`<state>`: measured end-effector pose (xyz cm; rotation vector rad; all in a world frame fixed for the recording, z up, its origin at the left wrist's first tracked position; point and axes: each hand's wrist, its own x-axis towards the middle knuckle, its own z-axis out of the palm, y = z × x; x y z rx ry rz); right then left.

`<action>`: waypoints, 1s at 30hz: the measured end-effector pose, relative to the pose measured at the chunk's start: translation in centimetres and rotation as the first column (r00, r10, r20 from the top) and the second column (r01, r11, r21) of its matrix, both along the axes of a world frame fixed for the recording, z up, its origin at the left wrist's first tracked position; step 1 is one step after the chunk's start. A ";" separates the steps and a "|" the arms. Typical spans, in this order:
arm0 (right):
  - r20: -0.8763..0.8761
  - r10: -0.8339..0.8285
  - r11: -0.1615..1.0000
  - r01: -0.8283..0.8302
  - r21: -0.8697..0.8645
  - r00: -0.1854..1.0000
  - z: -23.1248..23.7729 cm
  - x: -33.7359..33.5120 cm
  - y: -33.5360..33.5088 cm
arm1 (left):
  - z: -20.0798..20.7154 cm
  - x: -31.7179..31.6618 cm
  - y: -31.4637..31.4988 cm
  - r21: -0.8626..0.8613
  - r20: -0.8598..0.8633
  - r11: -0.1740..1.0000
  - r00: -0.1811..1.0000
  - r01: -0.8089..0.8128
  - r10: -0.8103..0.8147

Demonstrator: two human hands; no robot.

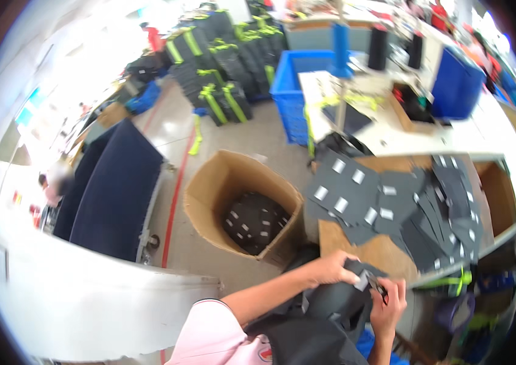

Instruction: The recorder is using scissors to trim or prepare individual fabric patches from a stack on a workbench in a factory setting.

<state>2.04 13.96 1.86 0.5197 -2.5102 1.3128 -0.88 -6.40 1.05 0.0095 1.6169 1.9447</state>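
Observation:
A dark grey fabric piece (367, 267) is pinched at its edge in my left hand (334, 269), thumb and fingers closed on it. Close to my left thumb, a pale label (362, 281) shows on the cloth. My right hand (390, 306) is closed round small dark-handled scissors (382, 291), whose blades point toward the label. Dark cloth (313, 334) covers my lap below both hands. Just beyond them, several dark grey pieces with white labels (355, 188) lie overlapping on a brown board (340, 240).
Left of the table stands an open cardboard box (209, 201) with labelled dark pieces inside. A blue crate (288, 115), thread cones (378, 48) and a blue bin (455, 85) are farther off. Dark bundles with yellow-green straps (227, 67) are stacked behind. A navy panel (115, 188) stands left.

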 end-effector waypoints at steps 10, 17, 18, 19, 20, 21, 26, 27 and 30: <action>-0.077 0.039 0.999 -0.041 -0.020 0.996 0.2 0.5 -1.0 | 1.0 1.4 -1.1 0.044 0.028 0.999 0.999 -0.025 0.024; 0.186 -0.183 0.811 0.255 -0.526 0.965 -2.8 0.9 -1.2 | 2.2 1.1 -1.0 0.052 0.017 0.950 0.952 -0.306 0.306; 0.438 0.024 0.740 0.279 -0.612 0.899 -4.3 1.8 -0.7 | 2.5 1.1 -1.1 0.109 0.022 0.926 0.932 -0.362 0.361; 0.621 0.249 0.661 0.338 -0.670 0.743 -4.3 2.3 -0.8 | 2.8 1.0 -1.0 0.111 0.021 0.927 0.933 -0.358 0.358; 0.655 0.451 0.530 0.409 -0.743 0.606 -4.2 2.9 -1.1 | 3.1 0.8 -0.9 0.135 0.008 0.913 0.922 -0.384 0.387; 0.620 0.643 0.396 0.498 -0.771 0.449 -3.2 3.8 -2.0 | 3.2 0.9 -0.8 0.157 -0.002 0.896 0.908 -0.415 0.420; 0.771 0.501 0.394 0.690 -0.607 0.392 -0.6 2.8 -3.2 | 2.4 1.8 0.3 0.191 -0.043 0.798 0.808 -0.571 0.588; 0.789 0.433 0.425 0.674 -0.605 0.435 -0.4 2.8 -3.2 | 2.4 2.0 0.3 0.228 -0.008 0.737 0.756 -0.636 0.654; 0.803 0.289 0.488 0.642 -0.592 0.521 -0.2 2.8 -3.3 | 2.1 2.6 0.1 0.269 -0.009 0.658 0.681 -0.703 0.732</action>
